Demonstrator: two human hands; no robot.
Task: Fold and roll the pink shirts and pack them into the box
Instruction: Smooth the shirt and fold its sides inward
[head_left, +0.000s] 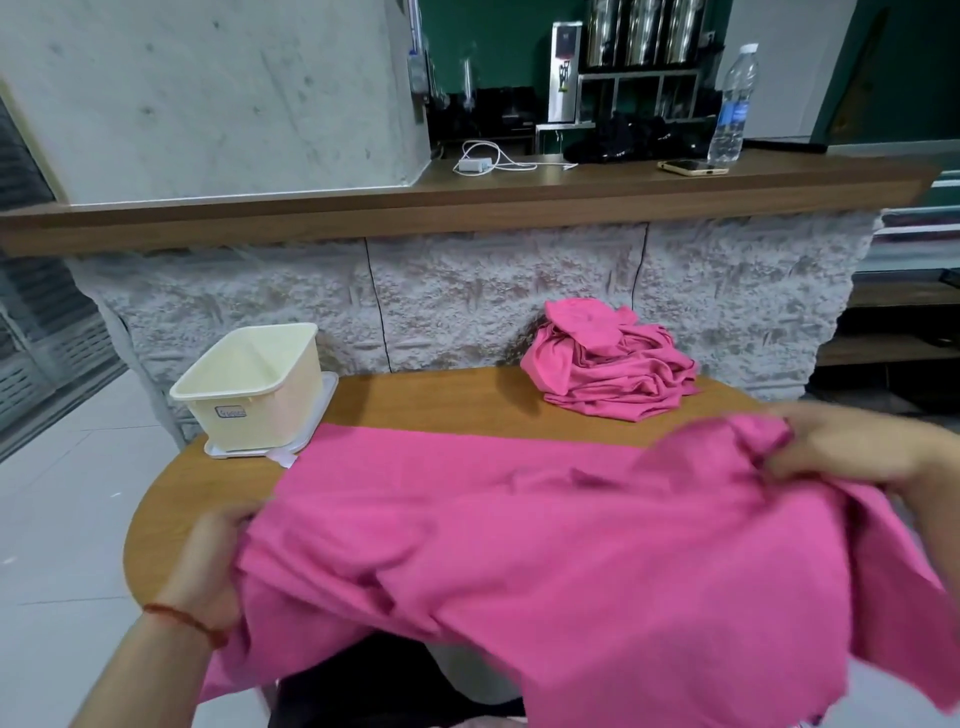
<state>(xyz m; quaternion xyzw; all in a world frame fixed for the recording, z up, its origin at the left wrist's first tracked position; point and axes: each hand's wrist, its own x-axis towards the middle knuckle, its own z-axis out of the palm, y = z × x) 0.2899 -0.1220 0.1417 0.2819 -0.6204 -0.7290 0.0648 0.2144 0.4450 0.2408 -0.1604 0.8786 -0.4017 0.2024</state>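
Observation:
A pink shirt (545, 535) is spread across the near part of the wooden table (441, 400), its near edge hanging off toward me. My left hand (213, 566) grips the shirt's left edge, and my right hand (852, 447) grips bunched fabric at its right end. A heap of several crumpled pink shirts (613, 364) lies at the table's far right. The cream plastic box (254, 384) stands open and empty at the far left, resting on its clear lid.
A rough stone-faced counter rises right behind the table, topped by a wooden shelf (467, 202) with a water bottle (732, 104), a phone (691, 167) and a white charger (475, 165). Tiled floor lies to the left.

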